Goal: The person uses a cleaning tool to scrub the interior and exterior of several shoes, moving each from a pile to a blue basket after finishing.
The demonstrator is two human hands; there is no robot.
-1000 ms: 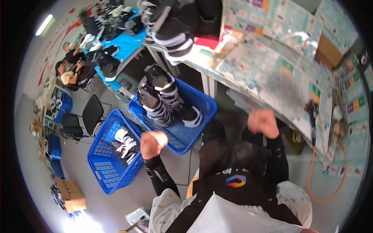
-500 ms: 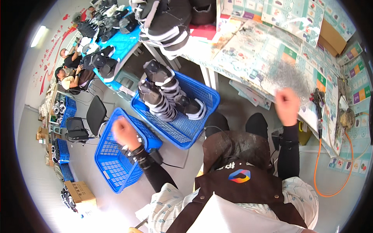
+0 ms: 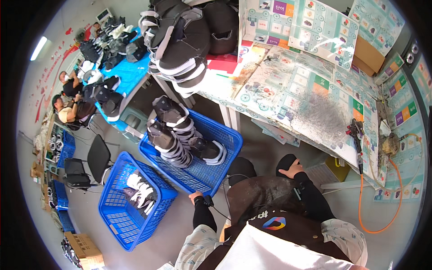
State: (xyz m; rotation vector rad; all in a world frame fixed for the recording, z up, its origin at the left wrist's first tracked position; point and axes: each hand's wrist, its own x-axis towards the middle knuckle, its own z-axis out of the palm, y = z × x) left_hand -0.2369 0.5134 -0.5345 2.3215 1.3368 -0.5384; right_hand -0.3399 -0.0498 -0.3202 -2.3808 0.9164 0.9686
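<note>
My left hand (image 3: 195, 196) hangs low beside the near corner of a blue plastic basket (image 3: 198, 180); its fingers are mostly hidden, so contact with the rim is unclear. Stacked black-and-white shoe uppers (image 3: 170, 141) stand in that basket. My right hand (image 3: 292, 169) rests on my black-clad right knee (image 3: 285, 163), thumb apart and fingers laid along the leg, holding nothing. To the left, a second blue basket (image 3: 118, 222) contains a few dark pieces with white laces (image 3: 143, 193). A dark apron (image 3: 256, 198) covers my lap.
A worktable (image 3: 279, 85) with a dark speckled patch stands ahead, piled at its left with shoe uppers (image 3: 180, 45). A black spray gun (image 3: 355, 132) with an orange hose (image 3: 361, 198) lies at its right edge. Black chairs (image 3: 100, 155) and two seated people are at left.
Both hands have come down from raised, closed positions: the left to beside the basket corner, the right onto my knee. The white-laced pieces in the left basket now show more fully.
</note>
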